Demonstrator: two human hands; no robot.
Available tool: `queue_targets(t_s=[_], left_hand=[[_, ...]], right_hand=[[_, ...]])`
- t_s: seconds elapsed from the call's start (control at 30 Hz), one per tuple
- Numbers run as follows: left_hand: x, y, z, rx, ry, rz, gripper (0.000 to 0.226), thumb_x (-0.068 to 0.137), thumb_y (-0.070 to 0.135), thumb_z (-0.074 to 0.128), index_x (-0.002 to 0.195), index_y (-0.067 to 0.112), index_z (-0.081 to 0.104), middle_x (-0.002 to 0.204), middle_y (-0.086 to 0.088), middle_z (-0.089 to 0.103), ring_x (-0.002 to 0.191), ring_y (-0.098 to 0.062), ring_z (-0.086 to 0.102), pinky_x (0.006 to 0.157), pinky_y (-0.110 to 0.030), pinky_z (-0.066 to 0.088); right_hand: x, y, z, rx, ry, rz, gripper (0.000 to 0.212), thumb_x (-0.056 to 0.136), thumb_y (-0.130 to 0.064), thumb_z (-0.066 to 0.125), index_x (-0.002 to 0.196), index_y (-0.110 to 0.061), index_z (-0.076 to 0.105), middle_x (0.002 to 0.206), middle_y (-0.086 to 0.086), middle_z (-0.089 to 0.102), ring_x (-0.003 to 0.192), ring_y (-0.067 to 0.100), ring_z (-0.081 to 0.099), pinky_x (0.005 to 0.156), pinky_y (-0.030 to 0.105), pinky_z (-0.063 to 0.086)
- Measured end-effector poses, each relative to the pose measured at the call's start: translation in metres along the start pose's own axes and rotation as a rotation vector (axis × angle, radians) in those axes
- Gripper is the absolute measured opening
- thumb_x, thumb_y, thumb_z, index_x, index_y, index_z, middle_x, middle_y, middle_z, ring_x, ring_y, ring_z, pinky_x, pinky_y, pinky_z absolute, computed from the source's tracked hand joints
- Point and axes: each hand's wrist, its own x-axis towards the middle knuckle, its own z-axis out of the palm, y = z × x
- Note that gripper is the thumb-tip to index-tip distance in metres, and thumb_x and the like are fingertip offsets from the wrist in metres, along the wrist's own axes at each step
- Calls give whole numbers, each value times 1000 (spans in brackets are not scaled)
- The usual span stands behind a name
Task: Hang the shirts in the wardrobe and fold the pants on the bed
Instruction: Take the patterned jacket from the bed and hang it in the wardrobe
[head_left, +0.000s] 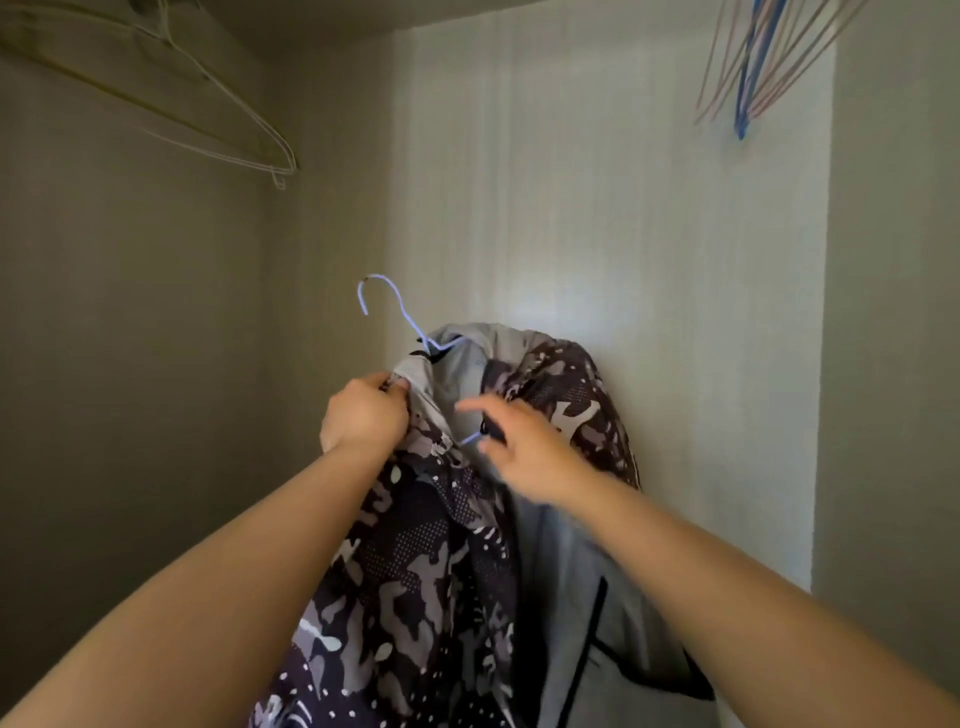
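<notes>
At frame centre, left hand (363, 415) pinches the seemingly soft, light shirt (415, 571) by its collar; right hand (524, 452) reaches loose-fingered; best hold the hanger (384, 306) neck

This is the inside of a home wardrobe (597, 182): plain pale panels close it in at the back and on both sides, under a low top. White wire hangers (223, 111) hang at the upper left, and a bunch of pink and blue hangers (753, 67) at the upper right. A camouflage-print shirt (415, 571) sits on a blue wire hanger (387, 306) before the back panel.
</notes>
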Motion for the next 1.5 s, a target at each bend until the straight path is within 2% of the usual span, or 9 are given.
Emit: queue_targets(t_s=[0.1, 0.27, 0.43, 0.6, 0.8, 0.93, 1.03, 1.2, 1.5], left_hand=[[4, -9, -8, -69, 66, 5, 24, 93, 38, 49, 101, 26, 68, 106, -11, 68, 101, -34, 58, 82, -37, 48], [4, -23, -16, -121, 93, 92, 20, 92, 37, 53, 100, 30, 69, 102, -5, 70, 101, -31, 59, 78, -33, 45], [2, -24, -15, -162, 94, 192, 15, 93, 34, 54, 91, 33, 68, 85, 6, 67, 89, -23, 60, 70, -30, 42], [-4, -15, -8, -74, 150, 398, 19, 94, 30, 54, 103, 22, 69, 99, 1, 64, 92, -25, 59, 70, -30, 42], [-19, -14, -2, 90, 133, 603, 18, 92, 30, 57, 102, 21, 69, 87, 4, 58, 84, -28, 61, 64, -28, 35], [-12, -9, -7, -11, 161, 485, 23, 94, 30, 55, 107, 17, 69, 104, -3, 64, 99, -31, 59, 72, -33, 42], [-4, -8, -13, -42, 143, 445, 24, 94, 31, 54, 110, 19, 68, 107, -2, 64, 101, -29, 58, 79, -38, 47], [4, -3, -17, -131, 148, 437, 18, 93, 29, 57, 105, 22, 69, 106, 4, 66, 100, -23, 59, 79, -34, 46], [26, 3, -32, -150, 201, 486, 15, 92, 25, 59, 100, 19, 70, 99, 5, 65, 96, -23, 60, 80, -36, 47]], right_hand=[[-17, 17, 10, 36, 30, -30, 47, 91, -23, 57, 133, -31, 37, 87, -11, 53, 82, 11, 56, 79, 35, 49], [-4, 25, -11, 414, 572, 316, 17, 88, -48, 51, 89, -31, 49, 87, -5, 62, 77, 14, 63, 75, 43, 55], [28, 18, -43, 812, 361, 695, 49, 84, -54, 59, 111, -13, 61, 112, 6, 61, 100, 22, 59, 75, 32, 53], [66, -10, -69, 465, 355, 605, 39, 82, -20, 69, 114, -1, 59, 112, 12, 63, 98, 26, 61, 86, 36, 52], [89, -34, -114, 568, 480, 367, 28, 90, -23, 61, 112, -5, 63, 111, 10, 66, 98, 25, 63, 89, 34, 51], [70, -7, -115, -445, 140, 538, 59, 92, -57, 41, 122, -9, 56, 116, 10, 59, 101, 27, 56, 78, 31, 39], [55, 5, -118, -839, 258, 503, 71, 88, -70, 32, 117, -11, 58, 117, 11, 57, 107, 30, 52, 84, 38, 36], [40, 8, -116, -158, 38, 123, 35, 85, -57, 52, 106, -31, 64, 102, -11, 61, 105, 16, 54, 85, 30, 41], [22, 31, -141, -90, 34, 181, 14, 89, -45, 56, 85, -34, 63, 90, -13, 63, 88, 12, 57, 72, 20, 41]])
